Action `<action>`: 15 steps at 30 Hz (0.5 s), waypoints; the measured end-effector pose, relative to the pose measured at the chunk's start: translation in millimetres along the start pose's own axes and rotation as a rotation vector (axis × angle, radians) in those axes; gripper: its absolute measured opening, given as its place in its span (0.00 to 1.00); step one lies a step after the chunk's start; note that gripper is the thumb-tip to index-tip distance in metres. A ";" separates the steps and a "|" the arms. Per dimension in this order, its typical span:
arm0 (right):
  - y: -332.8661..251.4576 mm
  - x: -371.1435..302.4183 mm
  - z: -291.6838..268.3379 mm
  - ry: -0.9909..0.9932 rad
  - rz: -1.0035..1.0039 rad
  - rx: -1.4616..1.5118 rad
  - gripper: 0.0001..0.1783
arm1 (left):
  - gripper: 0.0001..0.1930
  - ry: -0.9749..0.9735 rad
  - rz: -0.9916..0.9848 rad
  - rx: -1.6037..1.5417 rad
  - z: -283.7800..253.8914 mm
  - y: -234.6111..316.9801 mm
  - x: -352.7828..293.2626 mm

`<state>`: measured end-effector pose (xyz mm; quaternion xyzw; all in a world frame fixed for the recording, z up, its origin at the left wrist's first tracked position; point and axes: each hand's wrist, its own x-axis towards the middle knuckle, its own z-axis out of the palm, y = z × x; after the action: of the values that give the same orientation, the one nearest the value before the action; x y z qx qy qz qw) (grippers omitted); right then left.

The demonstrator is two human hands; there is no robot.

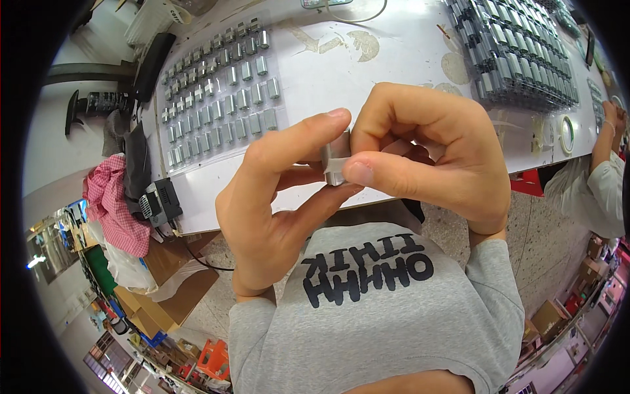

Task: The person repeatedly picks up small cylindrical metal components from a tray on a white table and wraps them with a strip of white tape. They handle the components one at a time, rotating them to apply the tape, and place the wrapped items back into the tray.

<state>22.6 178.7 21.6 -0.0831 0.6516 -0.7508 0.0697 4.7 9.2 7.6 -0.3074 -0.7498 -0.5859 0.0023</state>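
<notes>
Between the fingertips and thumb of my left hand (266, 187) stands a small silvery metal case (333, 178), held upright above the front edge of the table. A short whitish strip (336, 165), like tape, lies across the case's front face. The thumb of my right hand (446, 154) presses at the right end of that strip, with the index finger curled beside the case. My right fingers partly hide the strip's end and the case's right side.
A clear plastic tray (279, 108) with rows of similar metal pieces lies on the white table (315, 72) at left. Stacked filled trays (518, 56) stand at the far right, with a tape roll (567, 134) nearby. Another person's arm (605, 141) reaches in at the right edge.
</notes>
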 end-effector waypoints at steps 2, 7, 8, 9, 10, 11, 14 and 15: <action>0.5 0.4 0.0 -0.001 0.002 0.002 0.07 | 0.26 0.012 0.021 -0.001 1.3 -0.2 0.2; 0.4 -1.9 2.0 0.013 0.005 0.014 0.07 | 0.27 0.027 0.080 0.024 3.6 0.7 -0.9; 0.0 -1.9 1.9 0.011 0.006 0.019 0.07 | 0.26 0.022 0.081 0.033 3.3 2.0 -1.0; -0.7 -2.0 2.0 0.009 0.007 0.022 0.07 | 0.26 0.018 0.082 0.041 3.1 3.3 -1.0; -0.8 -2.2 1.6 0.008 0.011 0.016 0.07 | 0.26 0.004 0.081 0.048 1.5 3.3 -1.0; -0.8 -2.4 1.2 0.007 0.014 0.010 0.07 | 0.26 -0.005 0.087 0.061 0.8 2.8 -1.1; -2.4 -3.4 1.1 0.007 0.019 -0.054 0.07 | 0.25 -0.021 0.107 0.122 -0.6 4.1 -1.8; -2.0 -3.0 1.3 0.012 0.012 -0.087 0.08 | 0.25 -0.029 0.105 0.154 -1.0 5.6 -2.2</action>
<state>25.8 178.3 23.6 -0.0777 0.6846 -0.7217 0.0668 8.8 8.0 12.0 -0.3537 -0.7753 -0.5213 0.0461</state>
